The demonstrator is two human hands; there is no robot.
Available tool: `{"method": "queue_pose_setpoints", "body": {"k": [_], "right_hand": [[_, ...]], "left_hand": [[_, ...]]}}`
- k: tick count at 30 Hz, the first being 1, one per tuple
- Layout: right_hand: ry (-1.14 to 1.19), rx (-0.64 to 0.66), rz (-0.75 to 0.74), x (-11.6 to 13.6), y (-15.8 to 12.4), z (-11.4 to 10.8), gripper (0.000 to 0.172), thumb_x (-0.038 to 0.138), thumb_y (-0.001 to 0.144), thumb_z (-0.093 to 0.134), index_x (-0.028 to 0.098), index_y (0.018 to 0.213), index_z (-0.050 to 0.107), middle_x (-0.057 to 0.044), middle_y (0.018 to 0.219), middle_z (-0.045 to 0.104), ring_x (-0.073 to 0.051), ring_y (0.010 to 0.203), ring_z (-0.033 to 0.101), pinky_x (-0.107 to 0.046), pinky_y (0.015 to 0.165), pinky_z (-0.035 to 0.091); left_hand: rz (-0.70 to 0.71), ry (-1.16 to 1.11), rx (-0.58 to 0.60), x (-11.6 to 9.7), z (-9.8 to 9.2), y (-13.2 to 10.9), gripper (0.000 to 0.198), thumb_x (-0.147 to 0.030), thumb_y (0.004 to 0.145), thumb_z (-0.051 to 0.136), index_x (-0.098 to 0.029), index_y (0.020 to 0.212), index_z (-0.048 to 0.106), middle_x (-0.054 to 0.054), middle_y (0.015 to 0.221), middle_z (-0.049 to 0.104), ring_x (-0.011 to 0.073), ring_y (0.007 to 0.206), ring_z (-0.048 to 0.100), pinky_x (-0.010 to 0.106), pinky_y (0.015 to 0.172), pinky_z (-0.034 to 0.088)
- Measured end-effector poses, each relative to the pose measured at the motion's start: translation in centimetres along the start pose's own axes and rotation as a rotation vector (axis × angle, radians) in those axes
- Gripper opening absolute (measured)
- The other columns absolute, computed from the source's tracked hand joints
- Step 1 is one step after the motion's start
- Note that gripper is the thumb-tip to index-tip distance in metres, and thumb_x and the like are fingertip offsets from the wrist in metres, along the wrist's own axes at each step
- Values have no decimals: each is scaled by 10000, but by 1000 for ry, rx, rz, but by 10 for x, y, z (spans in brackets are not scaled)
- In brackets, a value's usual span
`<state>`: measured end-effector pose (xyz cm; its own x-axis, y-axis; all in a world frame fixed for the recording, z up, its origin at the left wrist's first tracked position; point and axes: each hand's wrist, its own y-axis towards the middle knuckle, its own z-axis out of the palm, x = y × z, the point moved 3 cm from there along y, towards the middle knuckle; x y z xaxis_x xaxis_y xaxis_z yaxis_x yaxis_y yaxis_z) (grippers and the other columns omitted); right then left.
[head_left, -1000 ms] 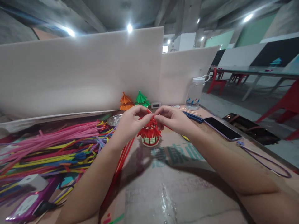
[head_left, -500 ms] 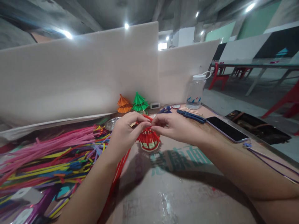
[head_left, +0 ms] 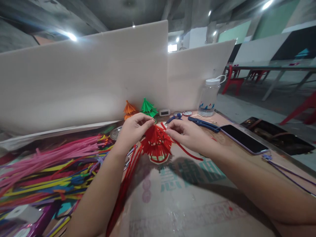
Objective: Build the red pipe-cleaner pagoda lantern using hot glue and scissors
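Our left hand (head_left: 134, 130) and right hand (head_left: 189, 135) both pinch red stems at the top of the red model (head_left: 156, 144), standing mid-table (head_left: 187, 197) beside the stem pile (head_left: 54, 164).

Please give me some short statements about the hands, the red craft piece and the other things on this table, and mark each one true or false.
1. Both hands, the left hand and the right hand, are at the red craft piece. True.
2. The water bottle lies on its side. False: it stands upright with its white cap on.
3. A phone lies flat on the table, to the right of the right hand. True.
4. The pile of colourful sticks is on the right side of the table. False: it is on the left side.
5. The green paper tree and the orange paper tree stand by the white board. True.
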<state>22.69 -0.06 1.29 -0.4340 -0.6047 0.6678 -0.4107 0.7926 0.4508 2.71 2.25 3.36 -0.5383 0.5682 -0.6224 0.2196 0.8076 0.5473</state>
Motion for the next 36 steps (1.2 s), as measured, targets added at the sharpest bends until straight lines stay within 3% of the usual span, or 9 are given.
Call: {"method": "queue_pose_setpoints", "body": {"k": [4, 7, 19, 36], "right_hand": [[13, -29, 25, 2, 0, -1, 215, 343, 972, 546, 190, 859, 648, -8, 796, 655, -139, 714, 571, -267, 640, 417], [-14, -43, 31, 2, -1, 0, 184, 306, 958, 561, 197, 846, 657, -6, 798, 665, -142, 736, 586, -265, 659, 425], [68, 135, 88, 8, -11, 0, 207, 302, 950, 531, 190, 785, 586, -5, 738, 633, -137, 671, 581, -259, 598, 398], [99, 180, 133, 8, -10, 4, 208, 302, 937, 520, 190, 771, 576, 6, 723, 609, -129, 655, 557, -258, 571, 366]], "left_hand": [[-3, -29, -63, -4, 3, -7, 235, -402, 893, 662, -182, 873, 742, 34, 850, 730, 174, 792, 640, 270, 720, 471], [15, -7, -41, -5, 6, -12, 209, -372, 907, 650, -190, 872, 745, 29, 858, 726, 173, 799, 636, 271, 725, 469], [116, -76, -2, -14, 8, -16, 98, -214, 894, 654, -180, 837, 727, 15, 811, 698, 139, 758, 614, 245, 700, 460], [117, -89, 39, -18, 10, -19, 105, -246, 913, 664, -178, 863, 727, 15, 844, 699, 137, 800, 628, 237, 712, 475]]}}
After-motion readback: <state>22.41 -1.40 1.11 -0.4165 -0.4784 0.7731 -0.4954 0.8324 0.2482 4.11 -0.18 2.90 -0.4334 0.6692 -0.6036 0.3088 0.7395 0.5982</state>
